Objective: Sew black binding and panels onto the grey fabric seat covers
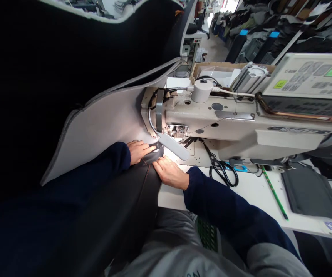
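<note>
Dark material [143, 200] under left grip [138, 151], right grip [170, 172] at its edge.

Cardboard box [212, 64] taken as landmark | grey floor [217, 41] seen beyond box | white table [202, 35] placed beyond box, leftward | dark cloth heap [241, 22] piled beyond box, rightward | blue-ended rolls [237, 48] stood just behind box | far aisle brightly lit, beyond box

Glare burns white low on the sewing machine [235, 127], while the black material [82, 57] sinks into deep shadow.
</note>
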Available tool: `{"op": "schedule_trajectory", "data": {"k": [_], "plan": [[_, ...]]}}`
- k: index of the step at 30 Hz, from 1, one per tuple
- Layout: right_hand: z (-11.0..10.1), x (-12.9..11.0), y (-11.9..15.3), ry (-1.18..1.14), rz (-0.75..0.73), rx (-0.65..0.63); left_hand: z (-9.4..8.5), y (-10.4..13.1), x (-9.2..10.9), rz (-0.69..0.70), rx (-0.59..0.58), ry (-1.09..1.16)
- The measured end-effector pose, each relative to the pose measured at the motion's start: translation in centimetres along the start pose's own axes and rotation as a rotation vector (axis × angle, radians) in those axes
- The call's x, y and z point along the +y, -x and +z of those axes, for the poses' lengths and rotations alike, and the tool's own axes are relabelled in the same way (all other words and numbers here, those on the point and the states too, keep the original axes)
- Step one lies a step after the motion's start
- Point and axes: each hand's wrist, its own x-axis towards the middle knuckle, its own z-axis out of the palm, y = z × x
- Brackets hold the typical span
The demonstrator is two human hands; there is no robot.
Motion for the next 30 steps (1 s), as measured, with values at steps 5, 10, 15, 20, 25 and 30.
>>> {"op": "schedule_trajectory", "data": {"k": [5, 10, 15, 20, 25, 30], "plan": [[0.6, 0.0, 0.2, 0.017, -0.001, 0.060, -0.4, -0.7, 0.9, -0.028, 0.074, 0.010], [0.9, 0.5, 0.0, 0.094, 0.008, 0.058, -0.4, -1.8, 2.2, 0.014, 0.079, 0.073], [1.3, 0.6, -0.5, 0.126, 0.031, 0.023, -0.2, -2.2, 2.3, 0.024, 0.088, 0.131], [2.0, 1.3, -0.8, 0.102, 0.035, 0.041, -0.3, -2.7, 2.0, -0.011, 0.072, 0.170], [0.8, 2.4, -0.6, -0.059, -0.026, 0.124, -1.4, -2.6, 2.1, -0.046, 0.035, 0.245], [-1.6, 1.5, 0.8, -0.246, -0.059, 0.259, -3.8, 0.3, 1.3, -0.154, -0.166, 0.508]]}}
